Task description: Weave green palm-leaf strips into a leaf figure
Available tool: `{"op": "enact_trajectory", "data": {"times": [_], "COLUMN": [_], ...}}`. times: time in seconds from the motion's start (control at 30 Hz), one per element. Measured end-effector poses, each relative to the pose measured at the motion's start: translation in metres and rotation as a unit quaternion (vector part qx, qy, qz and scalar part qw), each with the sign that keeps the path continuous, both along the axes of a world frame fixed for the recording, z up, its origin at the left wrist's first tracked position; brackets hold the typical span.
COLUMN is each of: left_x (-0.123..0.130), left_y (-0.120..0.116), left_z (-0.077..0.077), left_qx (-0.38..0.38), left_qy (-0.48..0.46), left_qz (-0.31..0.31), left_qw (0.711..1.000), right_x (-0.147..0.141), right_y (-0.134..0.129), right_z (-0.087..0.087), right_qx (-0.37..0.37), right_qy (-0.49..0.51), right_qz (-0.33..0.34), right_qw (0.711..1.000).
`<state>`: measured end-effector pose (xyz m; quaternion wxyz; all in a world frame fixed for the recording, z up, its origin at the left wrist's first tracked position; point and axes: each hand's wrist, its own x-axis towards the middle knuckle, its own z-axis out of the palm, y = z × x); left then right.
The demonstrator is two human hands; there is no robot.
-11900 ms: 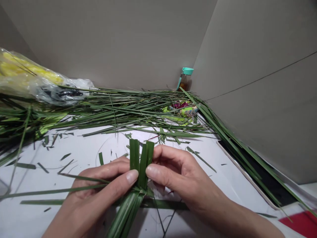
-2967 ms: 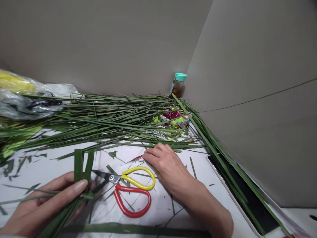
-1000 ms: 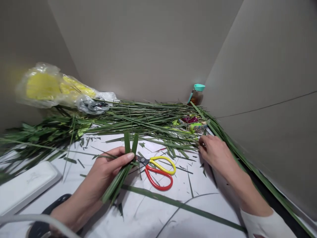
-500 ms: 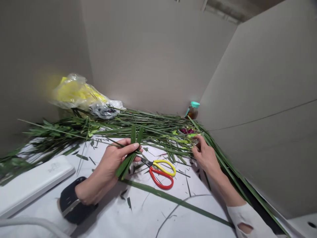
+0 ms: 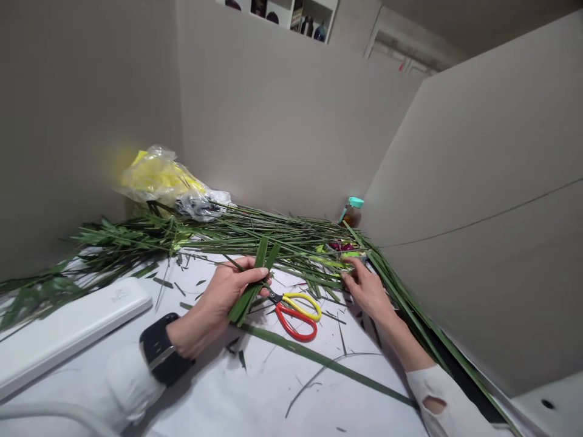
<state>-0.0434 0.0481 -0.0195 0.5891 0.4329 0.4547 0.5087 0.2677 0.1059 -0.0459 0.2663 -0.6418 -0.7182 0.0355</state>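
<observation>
Left hand [image 5: 230, 291] curled closed, palm turned up, thumb lying across the top, fingers pointing right. Right hand [image 5: 367, 292] well apart to its right, back up, fingers loosely spread, angled down-left, tips slightly bent. Left forearm [image 5: 186, 334] came in from lower left, right forearm [image 5: 396, 340] from lower right, both angled inward.

Two hands show, the left hand [image 5: 226, 300] and the right hand [image 5: 367, 292], with one white sleeve [image 5: 130, 383] on the left arm, one white sleeve [image 5: 449, 400] with one hole on the right arm, and one black wristband [image 5: 160, 349]. The left hand holds one bundle of green leaf strips [image 5: 248, 292] with two upright ends. Nearby are one pair of scissors [image 5: 296, 317], one long white case [image 5: 68, 331], one teal-capped bottle [image 5: 350, 212] and one plastic bag [image 5: 161, 182].
</observation>
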Motion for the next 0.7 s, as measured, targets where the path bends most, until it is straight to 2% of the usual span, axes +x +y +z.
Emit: {"op": "enact_trajectory", "data": {"times": [0.23, 0.43, 0.57, 0.7], "left_x": [0.005, 0.002, 0.004, 0.007], "left_y": [-0.005, -0.012, -0.014, -0.016], "left_z": [-0.003, 0.002, 0.005, 0.008], "left_qx": [-0.023, -0.055, -0.08, -0.081], "left_qy": [-0.038, -0.07, -0.095, -0.109], "left_qz": [-0.023, -0.04, -0.038, -0.017], "left_qw": [0.999, 0.995, 0.992, 0.991], "right_x": [0.006, 0.008, 0.013, 0.014], "right_y": [-0.002, -0.001, 0.001, 0.001], "right_z": [-0.004, -0.009, -0.008, -0.003], "right_qx": [0.011, -0.026, -0.049, -0.062], "right_qy": [0.027, 0.071, 0.121, 0.152], "right_qz": [-0.047, -0.055, -0.041, 0.005], "right_qw": [0.998, 0.996, 0.991, 0.986]}}
